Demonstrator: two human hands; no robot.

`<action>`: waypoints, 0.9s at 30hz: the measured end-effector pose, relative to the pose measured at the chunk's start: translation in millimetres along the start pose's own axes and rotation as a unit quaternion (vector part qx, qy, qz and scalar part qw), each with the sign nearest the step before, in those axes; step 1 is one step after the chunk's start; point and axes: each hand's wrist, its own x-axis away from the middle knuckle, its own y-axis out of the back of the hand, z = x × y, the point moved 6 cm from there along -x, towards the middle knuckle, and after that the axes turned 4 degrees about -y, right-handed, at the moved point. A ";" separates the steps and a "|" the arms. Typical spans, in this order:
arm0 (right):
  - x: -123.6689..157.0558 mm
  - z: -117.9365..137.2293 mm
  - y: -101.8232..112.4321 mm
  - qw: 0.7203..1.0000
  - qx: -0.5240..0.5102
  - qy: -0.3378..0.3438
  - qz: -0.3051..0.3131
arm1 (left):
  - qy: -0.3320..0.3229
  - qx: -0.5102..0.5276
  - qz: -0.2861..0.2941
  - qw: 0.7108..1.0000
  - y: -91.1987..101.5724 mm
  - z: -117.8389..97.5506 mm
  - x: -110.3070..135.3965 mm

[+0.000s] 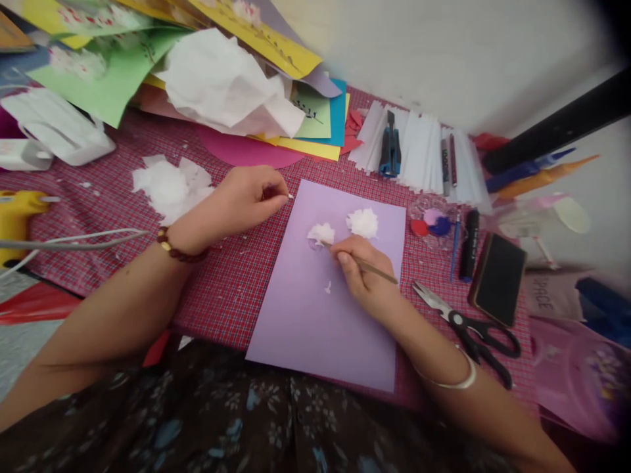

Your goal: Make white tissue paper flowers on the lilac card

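Observation:
On the checked cloth lies a sheet of purple paper (315, 322) bearing two white tissue clusters; the right cluster (363, 223) is larger and the left cluster (321, 233) smaller. My right hand (367, 269) is closed around a thin brown stick (377, 269), its tip touching the left cluster. Off the sheet's upper left edge, my left hand (251, 197) pinches a tiny white bit (290, 196), seemingly tissue. A small white scrap (328, 287) rests lower on the sheet. Beside my left wrist is a pile of white tissue pieces (170, 187).
Scissors (468, 328), a phone (499, 279), a black marker (470, 246) and paint pots (434, 226) lie to the right. Behind are glue sticks (419, 151), a blue cutter (390, 148), crumpled white paper (217, 82) and coloured sheets. A yellow glue gun (17, 220) sits far left.

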 end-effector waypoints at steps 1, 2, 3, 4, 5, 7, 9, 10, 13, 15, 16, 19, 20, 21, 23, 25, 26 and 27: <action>-0.5 3.1 -0.8 1.000 0.023 0.015 0.009 | -0.001 0.006 -0.007 1.000 1.3 -1.2 0.5; -0.6 6.1 -1.9 0.998 0.045 0.029 0.018 | -0.007 0.011 -0.007 1.000 1.4 -3.7 1.1; -0.5 8.7 -3.3 0.997 0.066 0.042 0.027 | -0.019 0.017 -0.002 1.000 0.7 -7.8 2.0; -0.1 10.8 -4.7 0.994 0.089 0.053 0.035 | -0.034 0.024 0.011 0.999 -1.4 -13.2 3.1; 0.5 12.4 -6.2 0.991 0.111 0.061 0.043 | -0.052 0.028 0.034 0.998 -5.3 -19.6 4.6; 2.0 14.6 -9.1 0.984 0.154 0.076 0.055 | -0.080 0.030 0.091 0.992 -16.5 -32.3 8.7; 3.6 16.2 -11.4 0.976 0.187 0.091 0.068 | -0.097 0.022 0.135 0.986 -29.2 -41.6 12.5; 4.3 16.7 -11.9 0.973 0.194 0.097 0.074 | -0.102 0.016 0.147 0.984 -35.0 -44.2 13.6; 4.2 16.3 -7.0 0.981 0.161 0.085 0.068 | -0.099 -0.008 0.146 0.984 -48.5 -42.8 12.8; 2.9 12.5 0.6 0.994 0.095 0.047 0.041 | -0.089 -0.012 0.146 0.985 -55.1 -38.0 10.8; 2.4 9.1 4.4 0.998 0.057 0.020 0.024 | -0.085 -0.010 0.148 0.985 -57.6 -35.8 9.9; 2.4 -4.5 11.9 0.996 -0.056 -0.065 -0.028 | -0.086 0.003 0.145 0.986 -61.4 -34.1 8.1; 2.9 -9.1 13.3 0.990 -0.095 -0.088 -0.048 | -0.088 0.006 0.143 0.986 -61.3 -34.7 7.8; 3.5 -13.4 14.3 0.983 -0.133 -0.107 -0.067 | -0.089 0.010 0.142 0.986 -60.4 -35.4 7.6; 4.6 -21.1 15.3 0.964 -0.204 -0.137 -0.100 | -0.086 0.022 0.141 0.986 -54.1 -34.9 6.7; 5.6 -28.6 14.3 0.944 -0.262 -0.168 -0.113 | -0.074 0.034 0.120 0.989 -37.3 -29.1 4.9; 5.9 -32.4 12.9 0.934 -0.286 -0.185 -0.112 | -0.059 0.036 0.100 0.993 -24.6 -23.0 3.9; 6.2 -36.6 11.2 0.923 -0.307 -0.203 -0.109 | -0.037 0.030 0.078 0.996 -9.8 -14.6 3.2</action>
